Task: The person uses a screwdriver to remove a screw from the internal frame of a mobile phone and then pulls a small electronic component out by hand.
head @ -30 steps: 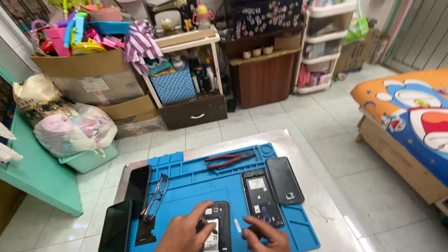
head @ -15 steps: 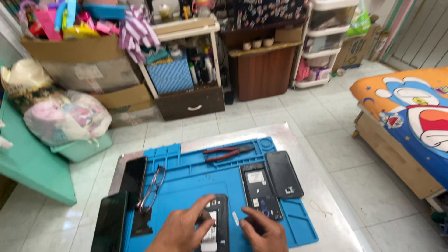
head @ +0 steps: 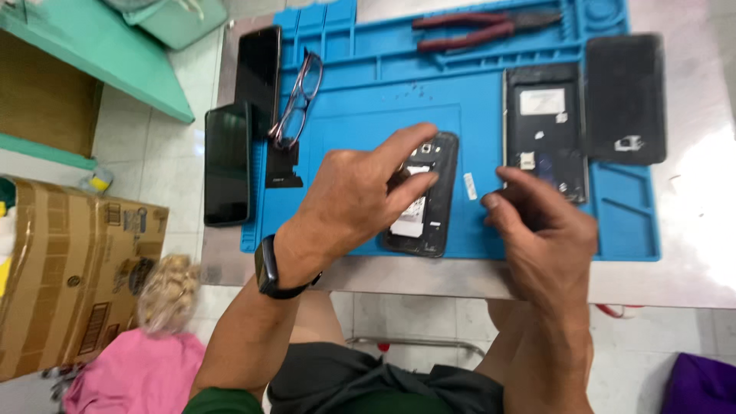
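Note:
My left hand (head: 360, 192) lies over a black phone with its back off (head: 431, 218), fingers pressing on its upper half, on the blue work mat (head: 368, 92). A dark watch (head: 268, 268) sits on that wrist. My right hand (head: 537, 230) hovers just right of the phone, over the mat's front edge, fingers curled together with nothing visible in them. A small white piece (head: 470, 185) lies on the mat between the two hands.
A second opened phone (head: 546, 130) and a black back cover (head: 625, 96) lie to the right. Red-handled pliers (head: 475, 31) rest at the mat's far edge. Glasses (head: 299, 100), a small black part (head: 282, 165) and two dark phones (head: 228, 161) lie left. A cardboard box (head: 69, 276) stands on the floor.
The view has tipped down from the room to the table and my lap. My left hand has spread across the opened phone, and my right hand has drawn slightly away from it.

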